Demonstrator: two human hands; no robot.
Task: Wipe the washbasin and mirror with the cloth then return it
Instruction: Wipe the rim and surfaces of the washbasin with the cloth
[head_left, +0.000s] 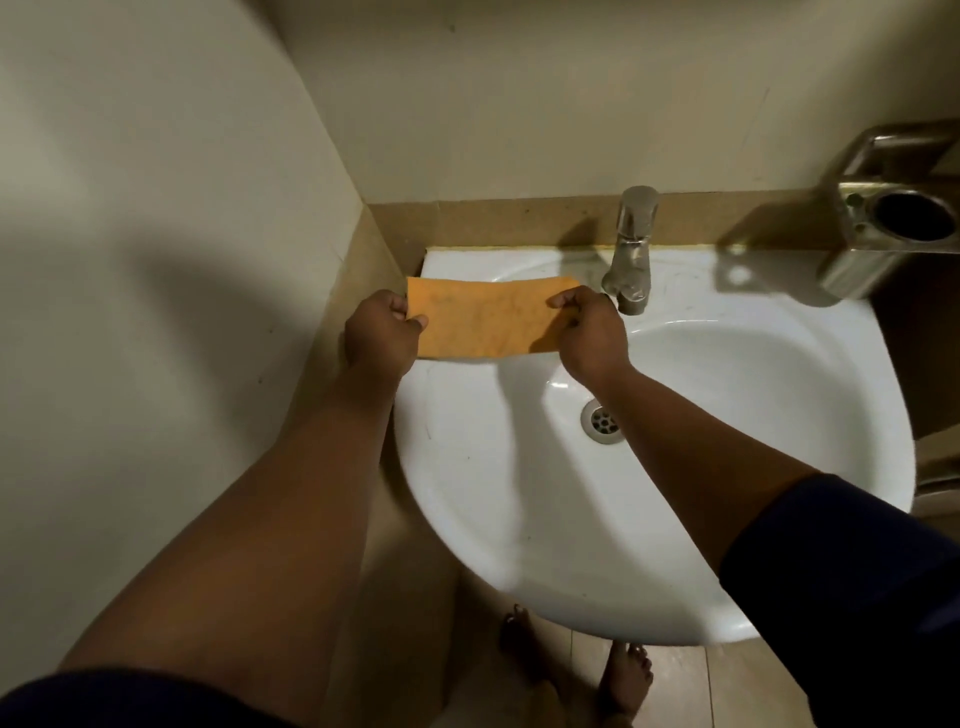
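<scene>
Two hands stretch the orange cloth (485, 322) flat over the basin's (467, 467) rim at ten o'clock from the drain (602, 421). The left hand (382, 332) pinches its left edge, fingers curled; the right hand (592, 332) pinches its right edge, just beside the tap (631, 249).

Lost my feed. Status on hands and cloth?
Left hand and right hand both pinch orange cloth, stretched over washbasin rim. Tap beside right hand.
</scene>
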